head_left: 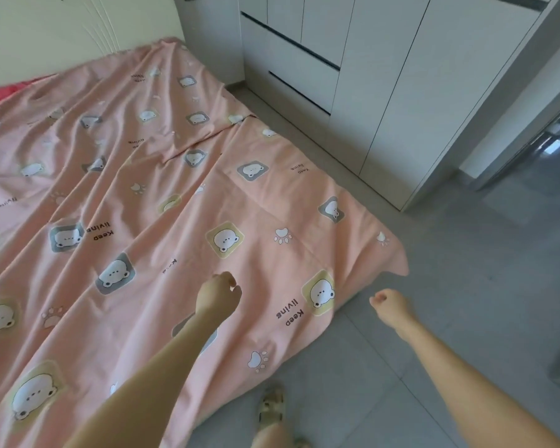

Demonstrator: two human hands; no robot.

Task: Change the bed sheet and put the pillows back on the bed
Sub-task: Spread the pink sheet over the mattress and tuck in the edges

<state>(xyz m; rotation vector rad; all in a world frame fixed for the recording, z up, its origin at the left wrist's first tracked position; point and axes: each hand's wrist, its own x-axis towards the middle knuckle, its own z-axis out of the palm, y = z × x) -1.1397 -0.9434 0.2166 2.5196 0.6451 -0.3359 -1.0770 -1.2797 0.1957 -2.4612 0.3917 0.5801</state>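
A pink bed sheet (162, 195) printed with bear faces and paw marks lies spread over the bed, wrinkled, its near corner (398, 266) hanging over the bed's edge toward the floor. My left hand (219, 292) hovers above the sheet near the foot of the bed, fingers curled shut with nothing in them. My right hand (390, 307) is over the floor just off the bed's corner, also loosely closed and empty. A strip of red fabric (10, 90) shows at the far left by the headboard. No pillows are in view.
White wardrobe doors and drawers (337, 76) stand along the bed's far side, leaving a narrow grey tiled aisle (304, 140). Grey floor tiles (466, 286) spread to the right. My sandalled foot (272, 405) stands by the bed's foot. A cream headboard (62, 30) is at the top left.
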